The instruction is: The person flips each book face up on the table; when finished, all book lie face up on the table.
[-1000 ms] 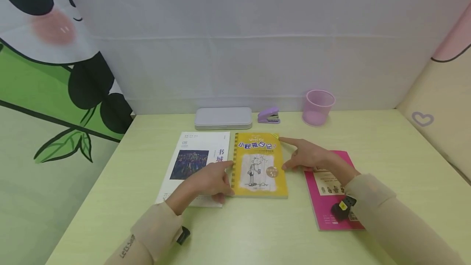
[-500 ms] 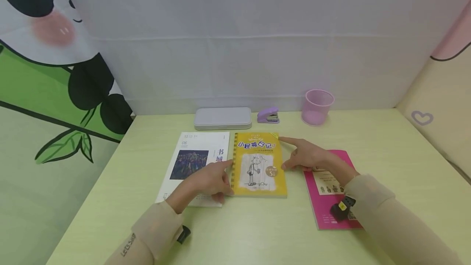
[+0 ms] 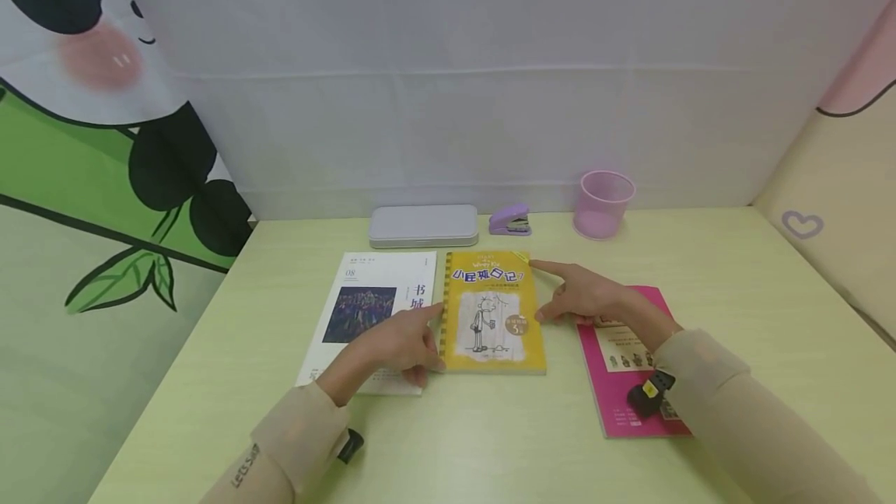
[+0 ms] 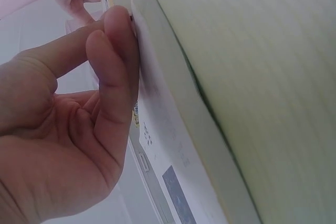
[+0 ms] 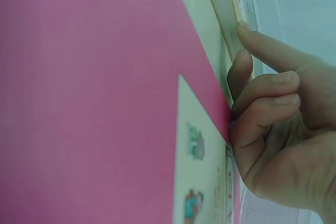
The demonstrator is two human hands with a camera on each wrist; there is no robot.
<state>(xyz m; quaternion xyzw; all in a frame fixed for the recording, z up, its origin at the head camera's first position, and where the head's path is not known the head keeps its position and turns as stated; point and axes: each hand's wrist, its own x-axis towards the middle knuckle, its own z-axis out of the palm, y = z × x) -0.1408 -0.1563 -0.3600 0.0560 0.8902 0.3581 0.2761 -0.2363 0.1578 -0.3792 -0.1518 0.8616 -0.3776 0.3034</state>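
A yellow comic-style book lies flat mid-table, its cover up, between both hands. My left hand touches its left edge with an outstretched index finger and the thumb, above the right part of a white book. At the yellow book's right edge, my right hand has the index fingertip near the upper corner and the thumb lower down. Its other fingers are bent in, as the right wrist view shows. A pink book lies partly under the right wrist and forearm. In the left wrist view, my left hand's fingers are curled beside the white book.
Along the back of the table stand a grey flat case, a purple stapler and a pink see-through cup. A pale cloth wall rises behind them.
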